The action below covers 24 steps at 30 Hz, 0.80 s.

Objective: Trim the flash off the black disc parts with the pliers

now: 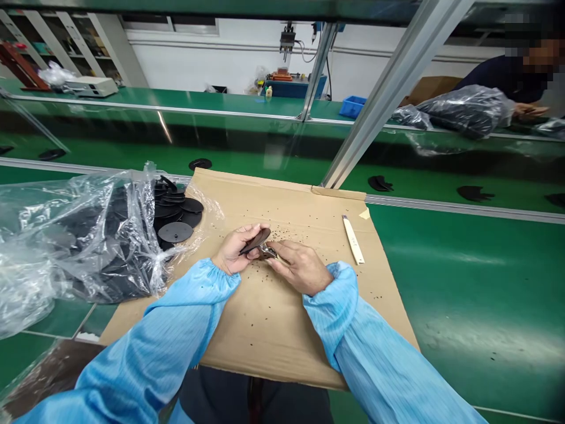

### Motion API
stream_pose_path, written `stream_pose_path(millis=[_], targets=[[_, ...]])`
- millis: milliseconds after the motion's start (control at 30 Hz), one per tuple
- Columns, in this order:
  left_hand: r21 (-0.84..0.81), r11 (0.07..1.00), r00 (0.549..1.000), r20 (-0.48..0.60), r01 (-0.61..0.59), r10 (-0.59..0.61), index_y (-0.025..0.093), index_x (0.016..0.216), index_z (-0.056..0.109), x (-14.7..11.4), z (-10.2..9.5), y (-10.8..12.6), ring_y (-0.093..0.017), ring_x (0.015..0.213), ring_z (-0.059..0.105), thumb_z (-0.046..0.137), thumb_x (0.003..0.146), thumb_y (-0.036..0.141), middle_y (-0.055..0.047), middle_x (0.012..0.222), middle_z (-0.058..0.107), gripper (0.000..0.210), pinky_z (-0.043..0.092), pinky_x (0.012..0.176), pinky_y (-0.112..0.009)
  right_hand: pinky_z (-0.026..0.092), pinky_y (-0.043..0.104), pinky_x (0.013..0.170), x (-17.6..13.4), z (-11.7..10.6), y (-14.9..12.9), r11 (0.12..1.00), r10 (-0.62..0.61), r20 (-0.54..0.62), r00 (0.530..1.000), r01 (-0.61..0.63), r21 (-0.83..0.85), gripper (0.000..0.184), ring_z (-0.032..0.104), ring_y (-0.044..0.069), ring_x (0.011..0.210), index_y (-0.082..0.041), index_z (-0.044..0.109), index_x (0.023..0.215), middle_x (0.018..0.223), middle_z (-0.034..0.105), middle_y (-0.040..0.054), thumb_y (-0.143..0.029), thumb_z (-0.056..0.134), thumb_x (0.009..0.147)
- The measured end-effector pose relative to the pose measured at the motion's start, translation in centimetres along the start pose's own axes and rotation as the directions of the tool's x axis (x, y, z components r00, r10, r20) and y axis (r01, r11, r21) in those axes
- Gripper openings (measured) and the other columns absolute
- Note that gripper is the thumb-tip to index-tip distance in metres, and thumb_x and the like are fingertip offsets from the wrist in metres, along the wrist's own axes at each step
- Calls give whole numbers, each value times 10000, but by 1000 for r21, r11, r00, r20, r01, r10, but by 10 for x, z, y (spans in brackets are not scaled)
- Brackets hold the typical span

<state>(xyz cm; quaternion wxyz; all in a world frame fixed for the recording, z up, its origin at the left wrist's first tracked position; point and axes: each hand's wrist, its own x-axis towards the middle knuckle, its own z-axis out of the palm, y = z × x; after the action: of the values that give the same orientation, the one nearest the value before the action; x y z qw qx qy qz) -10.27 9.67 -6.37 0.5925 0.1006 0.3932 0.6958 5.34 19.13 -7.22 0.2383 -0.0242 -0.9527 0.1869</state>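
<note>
- Both hands meet over the middle of the cardboard sheet, close to the body where the head camera looks straight down on them.
- Left hand is closed around a thin dark disc, fingers curled over its upper edge and thumb beneath, holding it tilted edge-on so its rim faces the other hand.
- Right hand is closed on a small metal tool, its shiny tip touching the lower rim of the disc; it looks like a cutter or nipper, though the exact kind is too small to tell.
- Dark specks lie scattered on the cardboard around the hands, apparently trimmings; the sheet seems placed to catch them and spare the green bench.
- Just right of the hands a pale flat stick lies on the cardboard, untouched.
- To the left, an open clear plastic bag spills a stack of black discs within easy reach of the left hand.
- Beyond the sheet, single dark parts rest on the green conveyor.
- At far right another person works beside a dark filled bag.
</note>
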Motion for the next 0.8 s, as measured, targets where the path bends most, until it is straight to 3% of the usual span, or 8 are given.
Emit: stream_pose_path(millis=[100, 333, 600, 700, 800], targets=[[-5, 1000, 1000, 4, 13, -13, 101, 896, 654, -1, 1, 0, -27, 395, 365, 710, 784, 210, 3, 626, 523, 166, 270, 348, -128, 537, 323, 815, 0, -1, -1, 1000, 11, 0, 1000, -11, -5, 336, 637, 194, 895, -155, 587, 1191, 995, 659, 98, -357, 408, 990], [-156, 982, 992, 82, 104, -92, 92, 961, 621, 0, -3, 2, -32, 407, 370, 542, 878, 162, -7, 669, 497, 134, 256, 338, -119, 517, 295, 884, 1, -2, -5, 995, 4, -159, 987, 12, 95, 322, 620, 174, 988, -178, 556, 1244, 1091, 652, 77, -336, 448, 985], [-283, 950, 985, 140, 135, -98, 66, 1054, 585, 0, -9, 2, -31, 429, 379, 343, 936, 114, -8, 684, 476, 274, 285, 345, -110, 498, 398, 888, -3, 6, 7, 966, 137, -204, 969, -176, -188, 372, 593, 254, 1001, -133, 584, 1207, 1091, 640, 123, -389, 488, 954], [-267, 958, 992, 99, 102, -78, 62, 1033, 588, 2, -7, 1, -32, 433, 395, 385, 945, 136, -3, 675, 479, 233, 288, 350, -114, 476, 424, 915, -3, 8, 13, 946, 158, -183, 970, -202, -255, 363, 574, 268, 1045, -136, 585, 1196, 1131, 628, 121, -383, 514, 940], [-203, 978, 999, -9, -38, 37, 90, 994, 589, 7, -3, -2, -61, 507, 497, 560, 893, 166, -11, 701, 528, 129, 367, 408, -129, 466, 443, 930, -4, 7, 20, 936, 148, -168, 975, -193, -294, 372, 554, 282, 1087, -132, 594, 1172, 1172, 606, 136, -406, 526, 930]])
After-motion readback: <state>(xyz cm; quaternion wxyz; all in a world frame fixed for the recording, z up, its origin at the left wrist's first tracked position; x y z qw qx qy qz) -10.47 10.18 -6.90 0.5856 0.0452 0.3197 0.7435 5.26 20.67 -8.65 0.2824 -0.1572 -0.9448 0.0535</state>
